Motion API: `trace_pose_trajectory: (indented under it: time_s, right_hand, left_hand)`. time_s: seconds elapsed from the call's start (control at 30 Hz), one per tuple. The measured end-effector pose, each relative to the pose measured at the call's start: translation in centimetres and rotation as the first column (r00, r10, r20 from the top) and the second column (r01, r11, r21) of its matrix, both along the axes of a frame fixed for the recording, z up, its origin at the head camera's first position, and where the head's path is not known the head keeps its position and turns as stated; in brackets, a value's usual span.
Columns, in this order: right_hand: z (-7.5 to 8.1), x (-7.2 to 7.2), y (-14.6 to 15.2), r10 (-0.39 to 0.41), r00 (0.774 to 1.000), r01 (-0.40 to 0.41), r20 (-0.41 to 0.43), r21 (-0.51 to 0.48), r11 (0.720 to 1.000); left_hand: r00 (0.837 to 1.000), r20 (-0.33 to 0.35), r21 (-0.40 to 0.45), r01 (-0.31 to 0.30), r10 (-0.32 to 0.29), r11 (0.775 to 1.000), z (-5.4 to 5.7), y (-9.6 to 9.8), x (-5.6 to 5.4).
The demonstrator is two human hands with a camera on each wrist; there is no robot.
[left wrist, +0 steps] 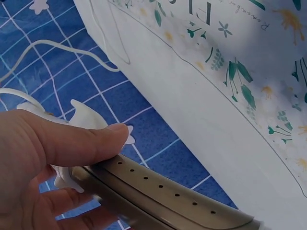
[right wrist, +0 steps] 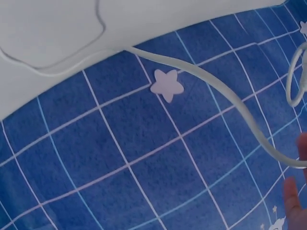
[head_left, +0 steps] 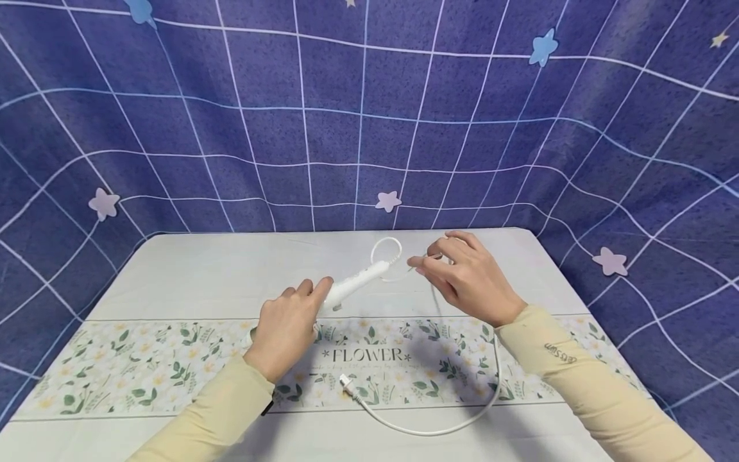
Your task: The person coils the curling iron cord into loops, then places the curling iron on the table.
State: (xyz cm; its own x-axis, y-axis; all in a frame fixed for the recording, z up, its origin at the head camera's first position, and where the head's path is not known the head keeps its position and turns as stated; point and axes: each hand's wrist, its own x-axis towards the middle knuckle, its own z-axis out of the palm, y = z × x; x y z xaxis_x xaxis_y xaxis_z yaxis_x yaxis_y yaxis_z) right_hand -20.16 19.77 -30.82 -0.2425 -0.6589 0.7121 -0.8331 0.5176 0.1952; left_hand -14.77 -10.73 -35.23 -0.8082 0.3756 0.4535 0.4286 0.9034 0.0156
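Observation:
My left hand (head_left: 288,327) grips a curling iron (head_left: 358,282) with a white handle, which points up and to the right above the table. In the left wrist view, the thumb lies across it beside a white lever (left wrist: 87,114), and its bronze barrel (left wrist: 168,191) with a row of small holes extends past the fingers. A white cord (head_left: 387,239) loops from the handle's end toward my right hand (head_left: 470,276), whose thumb and fingertips pinch it. From there the cord hangs down and curves over the table to a plug (head_left: 346,382).
The table has a white cloth (head_left: 231,269) with a floral band reading FLOWER (head_left: 369,355). Behind and at both sides hangs a blue gridded curtain (head_left: 335,141) with star shapes.

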Motion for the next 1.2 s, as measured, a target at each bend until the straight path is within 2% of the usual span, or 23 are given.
trace_pose_trajectory:
  time_s: [0.37, 0.53, 0.73, 0.93, 1.07, 1.2]
  right_hand:
    - [1.8, -0.1, -0.6, 0.06, 0.998, -0.06, -0.003, 0.016, 0.998]
    - [2.5, -0.3, -1.0, 0.069, 0.997, -0.069, -0.023, 0.02, 0.997]
    - [3.1, -0.9, -1.7, 0.092, 0.995, -0.093, -0.04, -0.02, 0.995]
    - [3.4, -1.8, -2.1, 0.085, 0.996, -0.084, 0.024, -0.033, 0.996]
    - [3.5, -2.6, -2.2, 0.072, 0.992, -0.069, 0.103, -0.031, 0.997]
    - [3.4, -3.4, -2.1, 0.072, 0.979, -0.062, 0.191, -0.056, 0.997]
  left_hand:
    - [0.999, -0.003, -0.013, 0.039, -0.039, 0.999, -0.2, -0.1, 0.1]
    - [0.996, -0.008, -0.038, 0.084, -0.084, 0.996, -0.1, 0.0, 0.2]
    - [0.99, -0.013, -0.044, 0.14, -0.14, 0.989, -0.1, 0.1, 0.2]
    - [0.983, -0.04, -0.052, 0.177, -0.179, 0.983, 0.0, 0.2, 0.1]
    - [0.978, -0.041, -0.041, 0.201, -0.202, 0.979, 0.0, 0.0, 0.0]
    - [0.976, -0.038, -0.011, 0.216, -0.216, 0.976, 0.1, -0.1, -0.1]
